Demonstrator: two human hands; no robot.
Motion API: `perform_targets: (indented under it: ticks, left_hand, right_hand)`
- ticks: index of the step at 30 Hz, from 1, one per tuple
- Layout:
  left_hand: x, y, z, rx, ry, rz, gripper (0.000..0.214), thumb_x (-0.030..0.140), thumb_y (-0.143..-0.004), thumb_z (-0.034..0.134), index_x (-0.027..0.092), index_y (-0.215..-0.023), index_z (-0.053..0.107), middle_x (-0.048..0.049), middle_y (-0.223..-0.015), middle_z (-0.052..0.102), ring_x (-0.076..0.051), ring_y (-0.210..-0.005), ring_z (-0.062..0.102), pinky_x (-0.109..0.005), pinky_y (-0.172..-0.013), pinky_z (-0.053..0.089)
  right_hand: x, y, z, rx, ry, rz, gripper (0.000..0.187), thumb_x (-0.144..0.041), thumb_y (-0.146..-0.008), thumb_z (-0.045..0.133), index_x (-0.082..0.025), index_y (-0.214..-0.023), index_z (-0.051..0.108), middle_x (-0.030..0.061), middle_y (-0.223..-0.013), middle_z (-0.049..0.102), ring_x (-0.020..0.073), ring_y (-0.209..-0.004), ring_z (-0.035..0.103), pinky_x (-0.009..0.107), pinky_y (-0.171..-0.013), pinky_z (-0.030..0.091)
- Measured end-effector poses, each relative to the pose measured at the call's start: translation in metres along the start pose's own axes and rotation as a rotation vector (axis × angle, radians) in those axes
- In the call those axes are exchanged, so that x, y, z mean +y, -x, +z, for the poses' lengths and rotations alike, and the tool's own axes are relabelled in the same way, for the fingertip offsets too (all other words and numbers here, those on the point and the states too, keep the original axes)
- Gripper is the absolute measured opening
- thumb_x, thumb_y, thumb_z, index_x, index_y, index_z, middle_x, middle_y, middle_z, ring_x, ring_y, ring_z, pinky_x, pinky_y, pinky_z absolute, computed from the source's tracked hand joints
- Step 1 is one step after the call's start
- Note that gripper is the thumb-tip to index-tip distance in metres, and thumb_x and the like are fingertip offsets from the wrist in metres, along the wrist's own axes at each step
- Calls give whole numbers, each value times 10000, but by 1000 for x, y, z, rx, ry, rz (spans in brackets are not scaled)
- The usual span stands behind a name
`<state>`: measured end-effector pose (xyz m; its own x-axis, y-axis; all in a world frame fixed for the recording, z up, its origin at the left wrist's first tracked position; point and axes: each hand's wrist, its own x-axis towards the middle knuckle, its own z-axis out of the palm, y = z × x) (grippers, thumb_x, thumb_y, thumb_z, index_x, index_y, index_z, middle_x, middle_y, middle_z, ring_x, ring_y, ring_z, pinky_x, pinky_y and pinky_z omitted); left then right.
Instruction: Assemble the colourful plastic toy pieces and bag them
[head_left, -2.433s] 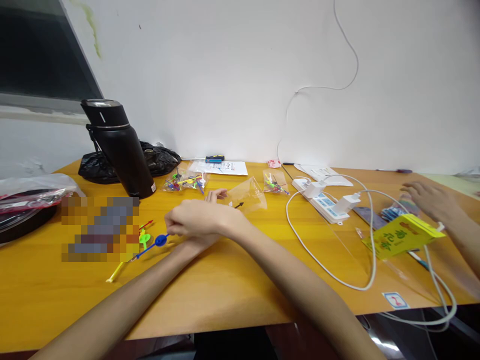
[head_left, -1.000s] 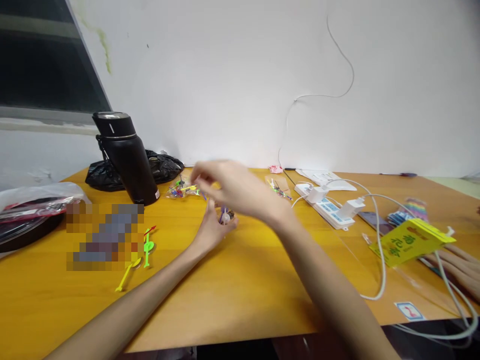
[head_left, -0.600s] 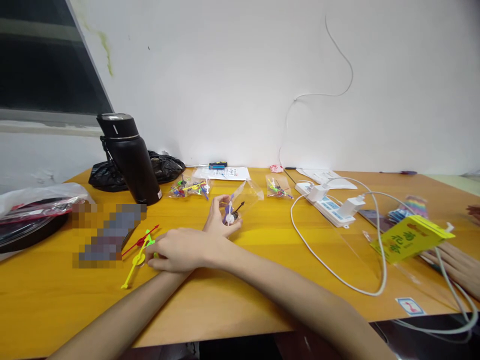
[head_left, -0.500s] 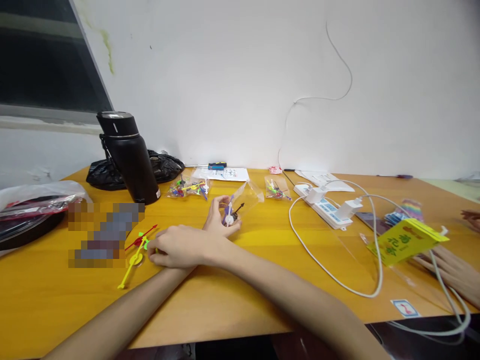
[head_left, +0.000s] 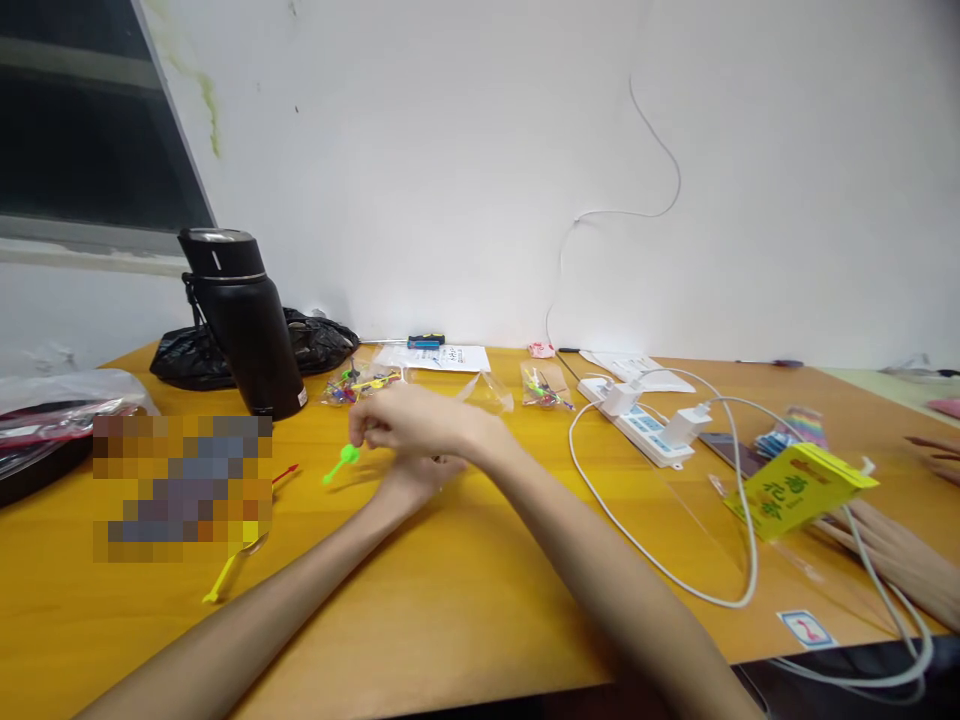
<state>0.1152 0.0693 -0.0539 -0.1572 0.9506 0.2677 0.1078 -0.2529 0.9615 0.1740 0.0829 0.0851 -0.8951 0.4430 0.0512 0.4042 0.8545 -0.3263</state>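
Note:
My right hand [head_left: 416, 420] is crossed over my left forearm and wrist, pinching a small green plastic spinner arrow [head_left: 343, 462] that hangs below its fingers. Partly hidden beneath it is my left hand [head_left: 427, 475], its fingers curled around a clear plastic bag [head_left: 484, 392]. The upper part of that bag sticks up behind my hands, and its contents are covered. A yellow spinner arrow [head_left: 225, 572] and a red spinner arrow [head_left: 285, 476] lie on the table to the left, both partly behind a pixelated patch.
A black bottle [head_left: 247, 330] stands at the back left. Filled bags of arrows [head_left: 367, 384] lie near the wall. To the right are a white power strip [head_left: 637, 425] with looping cables and a yellow packet [head_left: 799, 490]. Another person's hand [head_left: 892, 555] rests behind that packet.
My right hand has lifted the green arrow from the yellow and red ones and carried it toward my left hand. The view has shifted slightly.

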Motion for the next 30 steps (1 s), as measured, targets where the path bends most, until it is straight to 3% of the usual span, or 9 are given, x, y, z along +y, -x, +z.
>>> perform_targets:
  ticks: [3, 7, 12, 18, 30]
  left_hand:
    - [5, 1, -3, -88, -87, 55, 510, 253, -628, 781, 223, -1079, 545, -40, -1009, 640, -243, -972, 619, -385, -897, 476]
    - [7, 2, -3, -179, -121, 129, 619, 262, -720, 741, 237, -1265, 448, -96, -1288, 562, -209, -1093, 604, -389, -1003, 435]
    - [3, 1, -5, -196, -85, 85, 631, 267, -729, 749, 230, -1278, 441, -94, -1254, 577, -201, -1077, 614, -387, -1007, 437]
    - [5, -2, -7, -172, -16, -10, 667, 299, -737, 766, 229, -1297, 409, -66, -1133, 622, -182, -957, 651, -378, -941, 479]
    - [11, -2, -7, -158, 35, 21, 657, 320, -745, 777, 250, -1284, 409, -52, -1107, 633, -189, -983, 663, -381, -957, 481]
  right_hand:
    - [10, 28, -42, 95, -46, 54, 256, -56, -851, 545, -140, -1035, 703, 53, -890, 740, 138, -761, 644, 238, -669, 445]
    - [19, 75, -85, 280, -92, 131, 173, -153, -868, 578, -153, -969, 718, 48, -913, 746, 144, -815, 673, 266, -729, 490]
    - [26, 121, -114, 433, -63, 294, 181, -310, -887, 612, -186, -944, 731, 73, -917, 745, 180, -849, 685, 328, -753, 528]
    - [32, 131, -119, 420, -57, 322, 174, -322, -876, 630, -201, -905, 751, 64, -902, 750, 177, -832, 691, 328, -741, 527]
    - [43, 83, -87, 169, -25, 213, 202, -136, -813, 612, -172, -934, 769, 30, -838, 754, 121, -720, 650, 244, -617, 447]
